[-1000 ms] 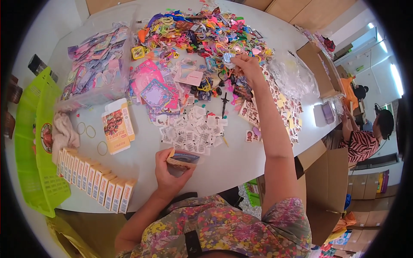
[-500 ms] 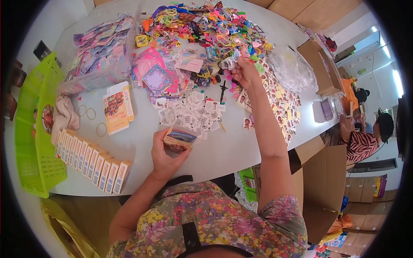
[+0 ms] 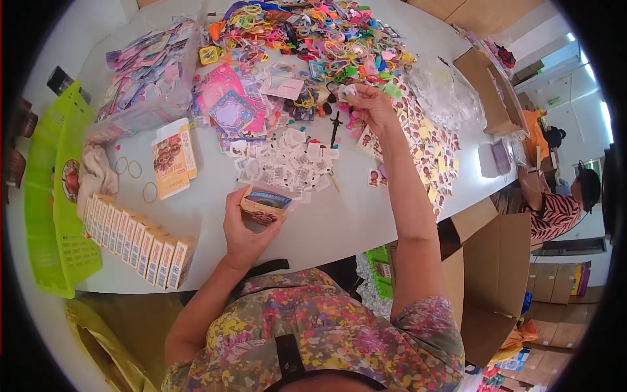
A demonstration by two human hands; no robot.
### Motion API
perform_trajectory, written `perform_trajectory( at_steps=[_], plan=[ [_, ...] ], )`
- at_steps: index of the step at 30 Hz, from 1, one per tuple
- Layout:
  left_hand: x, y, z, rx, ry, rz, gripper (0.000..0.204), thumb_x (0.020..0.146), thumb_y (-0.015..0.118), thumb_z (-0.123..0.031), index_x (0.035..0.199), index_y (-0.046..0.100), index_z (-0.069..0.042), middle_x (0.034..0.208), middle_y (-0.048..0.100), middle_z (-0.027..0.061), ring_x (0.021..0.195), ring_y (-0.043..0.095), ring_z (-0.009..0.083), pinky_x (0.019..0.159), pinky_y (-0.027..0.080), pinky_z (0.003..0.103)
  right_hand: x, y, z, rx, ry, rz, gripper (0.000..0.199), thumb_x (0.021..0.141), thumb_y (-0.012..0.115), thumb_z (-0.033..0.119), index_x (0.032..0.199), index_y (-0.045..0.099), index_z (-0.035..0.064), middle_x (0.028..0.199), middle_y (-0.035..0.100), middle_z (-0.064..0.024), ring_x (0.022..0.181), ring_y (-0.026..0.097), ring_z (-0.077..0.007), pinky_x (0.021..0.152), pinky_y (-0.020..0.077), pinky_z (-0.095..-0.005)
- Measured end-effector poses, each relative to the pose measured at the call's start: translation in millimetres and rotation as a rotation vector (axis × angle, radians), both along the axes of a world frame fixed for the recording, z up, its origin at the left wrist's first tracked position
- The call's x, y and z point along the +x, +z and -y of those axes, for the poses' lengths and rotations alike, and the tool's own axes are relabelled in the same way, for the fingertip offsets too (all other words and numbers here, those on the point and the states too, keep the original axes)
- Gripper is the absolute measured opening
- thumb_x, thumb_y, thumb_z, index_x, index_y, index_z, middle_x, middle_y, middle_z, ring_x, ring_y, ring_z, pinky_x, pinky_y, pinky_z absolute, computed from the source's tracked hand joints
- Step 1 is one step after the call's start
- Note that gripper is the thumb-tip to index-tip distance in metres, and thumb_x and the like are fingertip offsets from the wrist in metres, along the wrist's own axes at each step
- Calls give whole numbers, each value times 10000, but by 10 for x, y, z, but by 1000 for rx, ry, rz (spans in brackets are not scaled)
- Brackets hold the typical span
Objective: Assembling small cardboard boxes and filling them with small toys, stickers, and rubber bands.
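My left hand is wrapped round a small orange-yellow carton with its top open; a blue printed card stands inside. My right hand, closed in a pinch, holds a small whitish trinket whose kind I cannot make out. It hovers at the near edge of a heap of colourful trinkets and cords. Between my hands lie a pile of small white packets and a black toy sword. Sticker sheets spread under and right of my right forearm.
A row of cartons stands at near left, beside a green basket. Flattened cartons, rubber bands, pink cards and a clear bin of cards lie farther off. Clear bags are at right; another person works beyond.
My right hand has drawn slightly back from the trinket heap with the whitish trinket in its fingers. My left hand has shifted slightly left and tilted the carton, showing more of the blue card.
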State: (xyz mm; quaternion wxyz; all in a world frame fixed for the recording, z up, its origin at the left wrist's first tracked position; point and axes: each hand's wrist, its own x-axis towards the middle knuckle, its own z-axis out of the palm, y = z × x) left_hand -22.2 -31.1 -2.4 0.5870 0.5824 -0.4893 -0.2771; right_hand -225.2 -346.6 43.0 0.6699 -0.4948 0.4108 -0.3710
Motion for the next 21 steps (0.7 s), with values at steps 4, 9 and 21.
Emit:
perform_trajectory(
  at_steps=[4,9,21],
  plan=[
    [2,7,-6,15,9,1,738,709,820,-25,1291,367,-19,1120,521,73,1016,562,148,870,495,294,-43,-16,2,15,-6,-27,210,863,704,98,1055,651,33,838,673,-20,636,620,-86,517,522,-220],
    [12,-35,4,3,5,-8,741,709,826,-35,1292,370,-15,1116,526,74,1012,567,149,867,497,291,-36,113,-39,38,-12,86,204,910,638,104,1101,632,31,811,642,-6,613,589,-78,510,523,-225],
    [19,10,18,-34,1,-94,704,687,837,-66,1265,438,-11,1123,535,92,1024,580,181,891,485,305,6,221,-48,-118,-48,-168,210,902,668,119,1073,638,1,908,682,-57,701,655,-121,522,570,-243]
  ],
)
